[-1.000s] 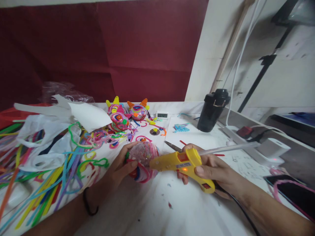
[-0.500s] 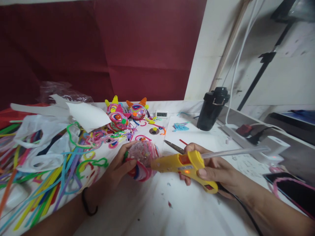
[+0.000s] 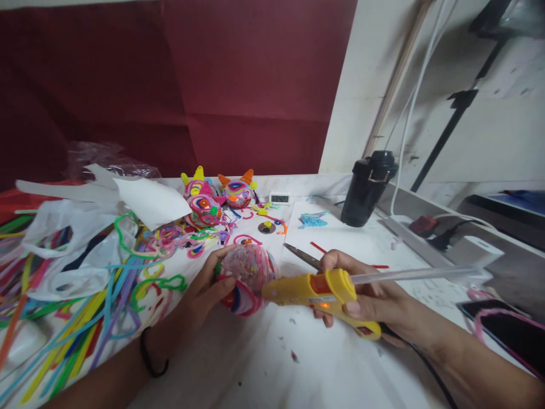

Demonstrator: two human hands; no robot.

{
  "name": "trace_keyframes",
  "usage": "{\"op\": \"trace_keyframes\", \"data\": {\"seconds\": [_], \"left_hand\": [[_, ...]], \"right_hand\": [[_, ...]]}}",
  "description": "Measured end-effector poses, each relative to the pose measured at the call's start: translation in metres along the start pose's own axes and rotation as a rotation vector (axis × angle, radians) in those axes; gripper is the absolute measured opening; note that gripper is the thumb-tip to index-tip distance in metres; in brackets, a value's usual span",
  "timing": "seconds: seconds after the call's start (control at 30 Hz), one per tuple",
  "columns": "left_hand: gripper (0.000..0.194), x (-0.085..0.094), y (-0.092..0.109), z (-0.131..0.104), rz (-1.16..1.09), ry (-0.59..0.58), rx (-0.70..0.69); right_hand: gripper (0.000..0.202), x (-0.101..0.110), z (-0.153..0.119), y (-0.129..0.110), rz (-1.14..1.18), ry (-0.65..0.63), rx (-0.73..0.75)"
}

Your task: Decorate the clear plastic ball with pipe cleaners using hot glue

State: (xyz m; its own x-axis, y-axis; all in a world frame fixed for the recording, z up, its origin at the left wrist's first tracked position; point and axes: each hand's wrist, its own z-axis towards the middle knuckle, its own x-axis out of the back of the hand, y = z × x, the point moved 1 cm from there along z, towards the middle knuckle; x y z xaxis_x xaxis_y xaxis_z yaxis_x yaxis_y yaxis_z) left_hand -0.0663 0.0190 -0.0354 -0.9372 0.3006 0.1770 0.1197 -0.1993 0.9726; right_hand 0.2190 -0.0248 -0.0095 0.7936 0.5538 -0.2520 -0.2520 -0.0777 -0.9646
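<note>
My left hand [image 3: 208,292] is wrapped round a ball [image 3: 249,270] covered partly in pink, red and blue fuzzy strips, with a bare clear patch on top. My right hand [image 3: 366,295] grips a yellow glue gun [image 3: 323,292], whose small orange light is lit. A clear glue stick [image 3: 409,275] pokes out of its back end. The gun's nose points left and rests at or very near the ball's right side; contact cannot be made out. Behind the gun lie scissors [image 3: 301,257], their handles hidden by my right hand.
Decorated balls [image 3: 204,209] with ears stand at the back, near a small clock [image 3: 280,198]. Colourful pipe cleaners [image 3: 80,324] and plastic bags [image 3: 70,250] crowd the left. A black flask [image 3: 367,190], power strip [image 3: 409,236] and phone [image 3: 506,335] are on the right.
The glue gun and my right hand have shifted slightly right and down, and the glue stick has swung a little lower. My left hand and the ball are almost unmoved.
</note>
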Motion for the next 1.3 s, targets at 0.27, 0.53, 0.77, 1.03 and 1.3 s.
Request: {"op": "trace_keyframes", "data": {"seconds": [0.27,0.53,0.77,1.03,1.3], "left_hand": [[0.05,-0.003,0.003,-0.001,-0.01,-0.008,0.003],[0.051,-0.005,0.011,-0.002,0.04,-0.005,0.006],[0.053,-0.008,0.009,-0.003,-0.001,-0.025,0.015],[0.053,-0.006,0.009,-0.005,-0.001,-0.029,0.008],[0.051,-0.006,0.007,-0.001,0.015,-0.012,-0.006]], "right_hand": [[0.044,0.0,0.002,0.001,0.0,0.015,0.021],[0.049,-0.009,0.005,-0.003,-0.005,0.059,0.008],[0.048,-0.011,0.006,-0.003,0.012,0.059,0.006],[0.049,-0.011,0.005,-0.004,0.009,0.059,0.003],[0.046,-0.007,0.004,-0.005,0.029,0.034,0.012]]}}
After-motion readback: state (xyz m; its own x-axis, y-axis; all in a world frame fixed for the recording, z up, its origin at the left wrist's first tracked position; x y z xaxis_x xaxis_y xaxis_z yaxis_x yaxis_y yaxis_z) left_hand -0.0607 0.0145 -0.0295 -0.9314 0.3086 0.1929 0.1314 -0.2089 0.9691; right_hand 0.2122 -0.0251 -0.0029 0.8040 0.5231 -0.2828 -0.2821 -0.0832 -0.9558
